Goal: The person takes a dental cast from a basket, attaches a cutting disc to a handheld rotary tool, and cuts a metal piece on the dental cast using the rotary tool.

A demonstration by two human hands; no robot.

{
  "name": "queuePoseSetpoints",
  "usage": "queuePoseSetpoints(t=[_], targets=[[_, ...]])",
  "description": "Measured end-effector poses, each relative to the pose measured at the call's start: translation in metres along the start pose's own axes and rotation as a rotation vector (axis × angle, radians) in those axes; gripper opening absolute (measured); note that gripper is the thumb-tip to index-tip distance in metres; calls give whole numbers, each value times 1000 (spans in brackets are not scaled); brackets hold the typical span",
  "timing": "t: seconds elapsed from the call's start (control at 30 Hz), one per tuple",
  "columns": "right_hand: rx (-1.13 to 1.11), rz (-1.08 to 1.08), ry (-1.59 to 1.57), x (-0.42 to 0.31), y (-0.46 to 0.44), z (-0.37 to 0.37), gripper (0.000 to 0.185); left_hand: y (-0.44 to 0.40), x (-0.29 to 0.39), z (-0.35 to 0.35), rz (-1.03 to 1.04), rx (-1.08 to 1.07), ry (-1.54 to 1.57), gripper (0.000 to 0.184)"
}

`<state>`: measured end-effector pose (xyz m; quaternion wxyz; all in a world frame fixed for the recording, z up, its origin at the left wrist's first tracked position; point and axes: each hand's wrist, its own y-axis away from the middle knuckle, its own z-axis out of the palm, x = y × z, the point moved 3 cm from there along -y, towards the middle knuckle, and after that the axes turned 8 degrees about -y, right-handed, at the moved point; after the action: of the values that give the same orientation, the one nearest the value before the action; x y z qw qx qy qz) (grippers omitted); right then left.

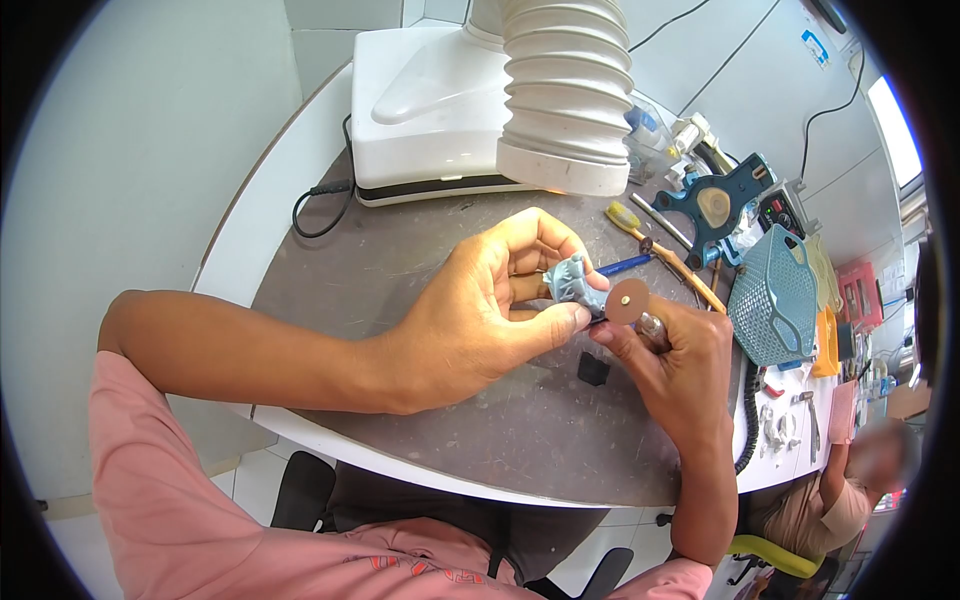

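Observation:
My left hand (470, 305) is closed around a small blue-grey dental model (572, 284), with the thumb in front and the fingers curled behind it. Just to the right, my right hand (685, 365) grips a metal rotary handpiece (653, 328), mostly covered by the fingers. A round brown disc (628, 303) with a pale centre is fitted to this tool. The disc overlaps the model's right edge in view; whether they touch I cannot tell. Below the hands, a small black square piece (593, 369) lies on the bench (470, 440).
A white ribbed suction hose (565, 95) hangs beyond my hands, beside a white machine (430, 110). To the right are a yellow-bristled brush (625, 217), a blue pen-like tool (625, 266), a dark blue articulator (715, 205) and a teal basket (775, 300). Another person (820, 505) sits at far right.

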<state>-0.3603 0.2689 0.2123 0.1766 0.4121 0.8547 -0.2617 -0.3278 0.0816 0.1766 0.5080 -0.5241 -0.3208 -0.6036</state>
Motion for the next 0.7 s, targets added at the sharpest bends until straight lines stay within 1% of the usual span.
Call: queuePoseSetpoints(t=[0.2,0.7], targets=[[-10,-30,26,-1,0,0,44,0,-1,0,3,5,-16,31],[-37,5,27,0,0,0,44,0,0,0,1,2,-6,31]])
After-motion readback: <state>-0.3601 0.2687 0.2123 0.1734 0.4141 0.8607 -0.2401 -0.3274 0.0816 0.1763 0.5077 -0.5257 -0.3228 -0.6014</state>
